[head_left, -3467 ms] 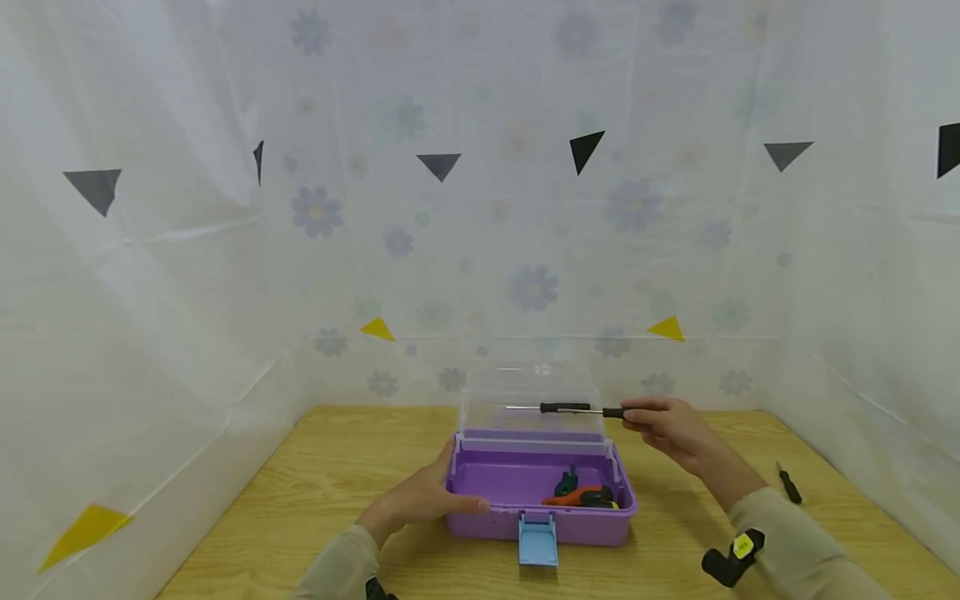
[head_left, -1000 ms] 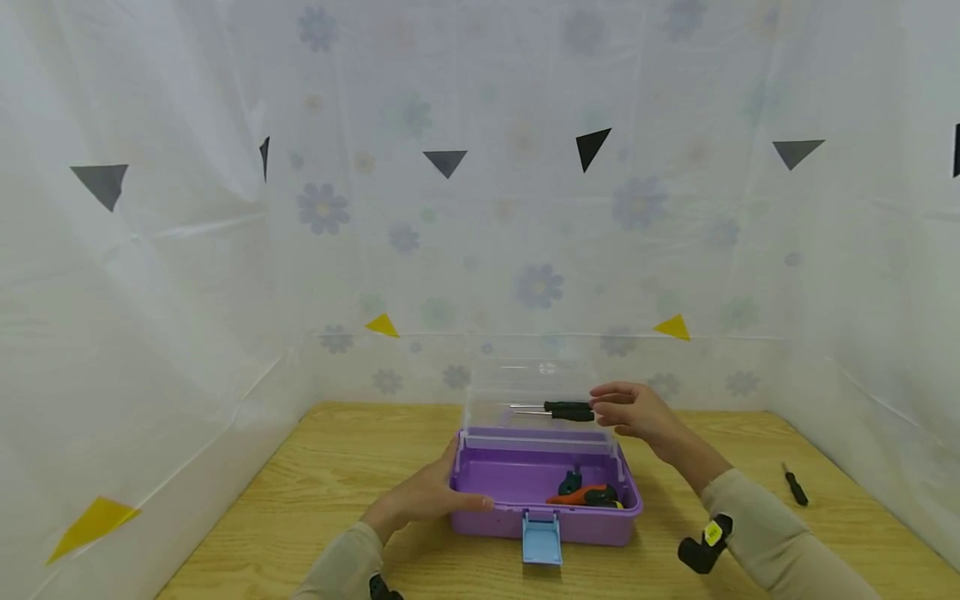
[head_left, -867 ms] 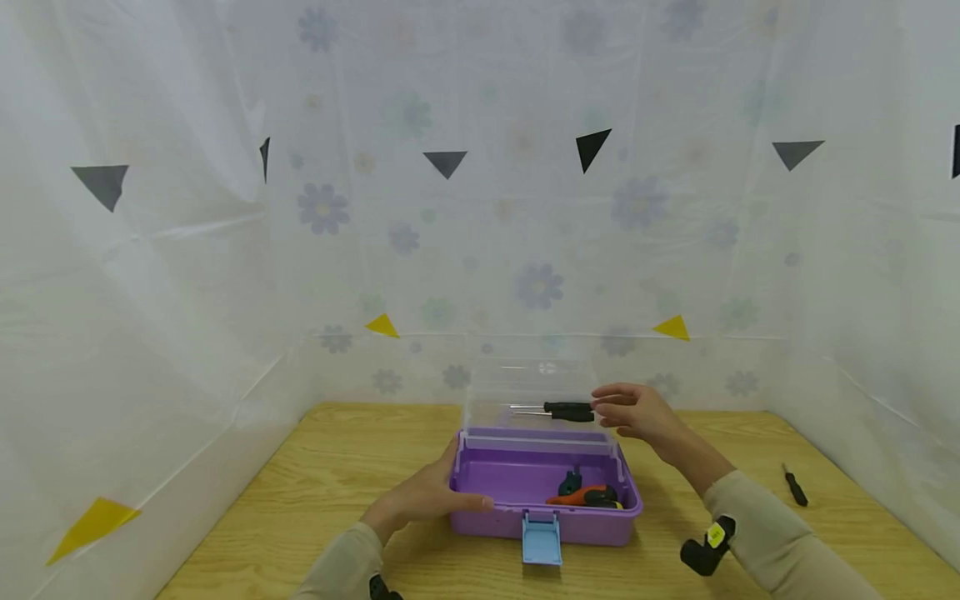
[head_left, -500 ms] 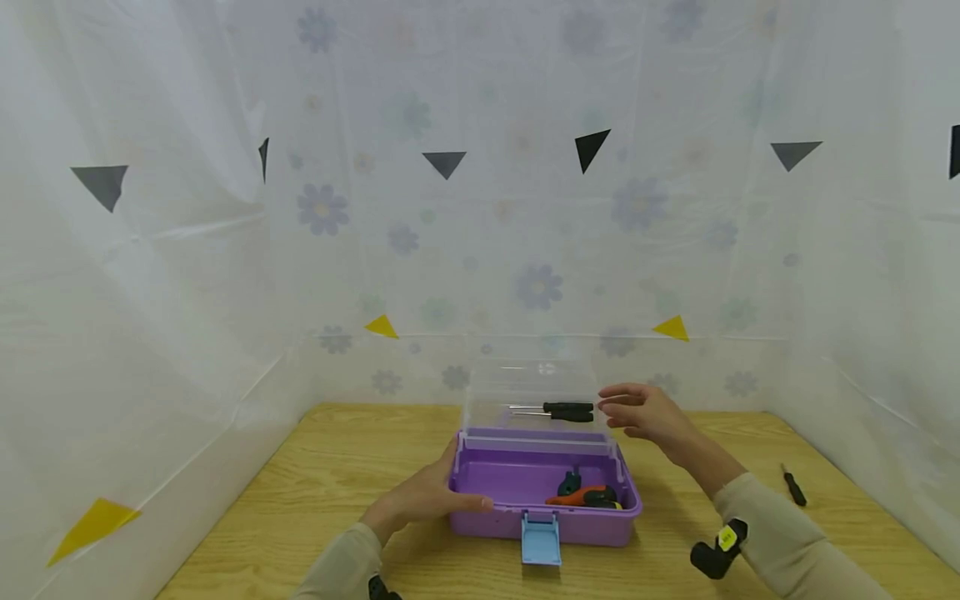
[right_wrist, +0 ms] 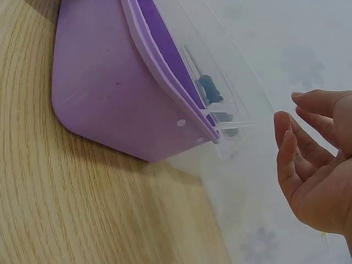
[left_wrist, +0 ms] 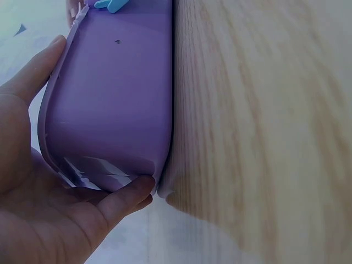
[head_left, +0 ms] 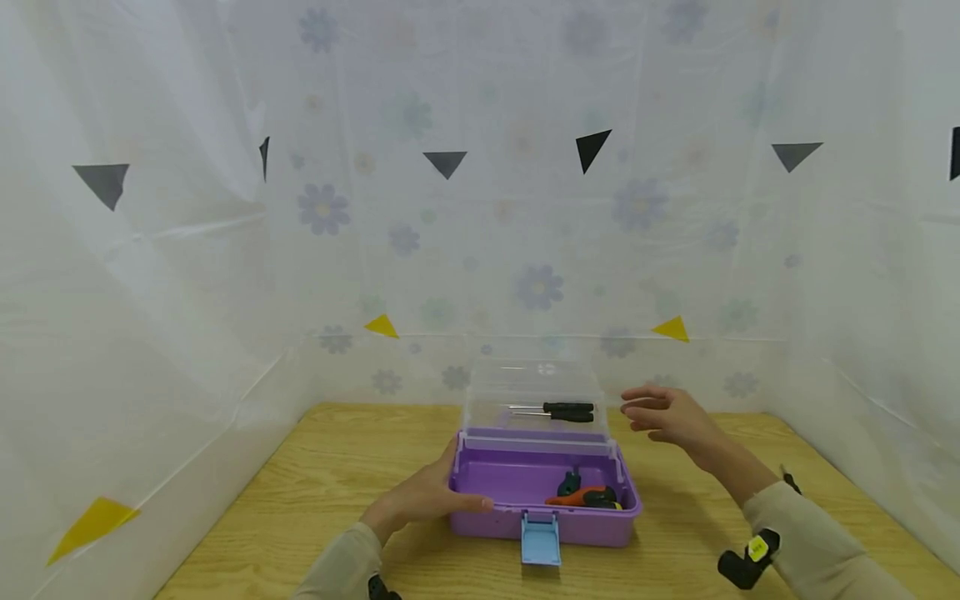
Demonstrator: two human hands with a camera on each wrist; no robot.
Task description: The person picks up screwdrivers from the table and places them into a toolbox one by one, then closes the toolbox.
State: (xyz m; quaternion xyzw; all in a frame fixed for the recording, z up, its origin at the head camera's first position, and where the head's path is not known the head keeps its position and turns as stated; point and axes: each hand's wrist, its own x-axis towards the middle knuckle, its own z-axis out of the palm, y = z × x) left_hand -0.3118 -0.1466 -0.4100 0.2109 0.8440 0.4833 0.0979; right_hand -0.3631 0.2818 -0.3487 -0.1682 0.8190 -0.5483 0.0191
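A purple toolbox [head_left: 487, 523] stands open on the wooden table [head_left: 322, 492], its clear lid [head_left: 534, 379] upright. Two black screwdrivers [head_left: 558, 410] lie side by side in the lid. Inside the box are an orange-handled tool [head_left: 581, 497] and a small teal tool [head_left: 567, 482]. My left hand [head_left: 429, 497] grips the box's left end, thumb along the front rim; the left wrist view shows my left hand [left_wrist: 38, 187] wrapped round the purple toolbox [left_wrist: 115, 99] corner. My right hand [head_left: 663, 413] hovers open just right of the lid, holding nothing; the right wrist view shows my right hand [right_wrist: 313, 159] beside the clear lid [right_wrist: 225, 82].
A light blue latch [head_left: 538, 540] hangs from the box's front. Another black screwdriver [head_left: 787, 479] lies on the table at the right, partly hidden by my right forearm. White flowered sheeting [head_left: 525, 250] walls in the table on three sides.
My right hand set the screwdriver it held into the lid beside the other one, let go, and drew back to the right. The left hand and box stayed put.
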